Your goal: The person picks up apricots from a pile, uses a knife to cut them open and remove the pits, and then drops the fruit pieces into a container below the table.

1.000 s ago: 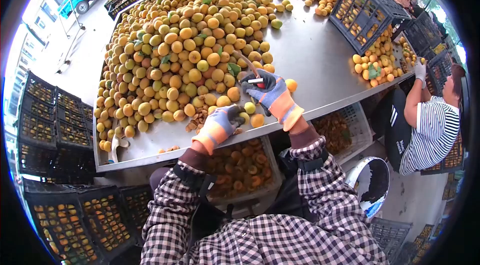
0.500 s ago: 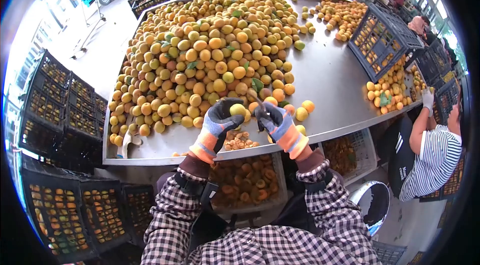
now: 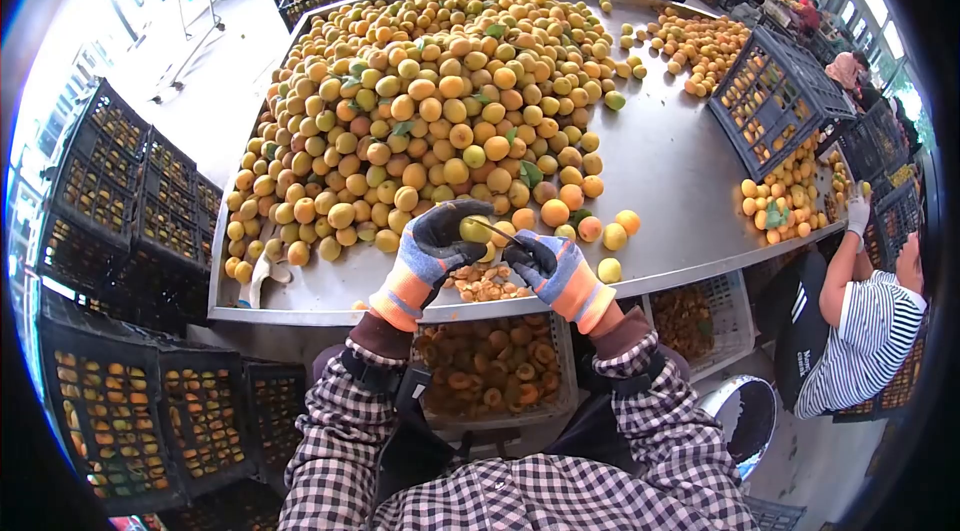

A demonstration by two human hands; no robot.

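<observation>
My left hand [image 3: 437, 249], in a blue, orange and black glove, is closed around a yellow-green apricot [image 3: 474, 229] above the table's near edge. My right hand [image 3: 553, 271], gloved alike, grips a small thin-bladed knife [image 3: 497, 230]. The blade reaches left to the apricot and appears to touch it; the handle is hidden in my fingers. Beneath and between my hands lies a small pile of brownish apricot pits [image 3: 488, 284]. Just beyond them rises a large heap of whole apricots [image 3: 420, 111], with a few loose ones [image 3: 609, 270] by my right hand.
The metal table [image 3: 660, 171] has a raised rim. Below it stand a crate of halved apricots [image 3: 490, 371] and a crate of pits [image 3: 685, 319]. A tilted black crate [image 3: 770, 101] rests at right near a person in a striped shirt [image 3: 870, 331]. Stacked crates [image 3: 110, 411] flank my left.
The knife blade has swung from pointing up and away to lying across toward the apricot. My right hand has come closer to my left. The view has shifted slightly.
</observation>
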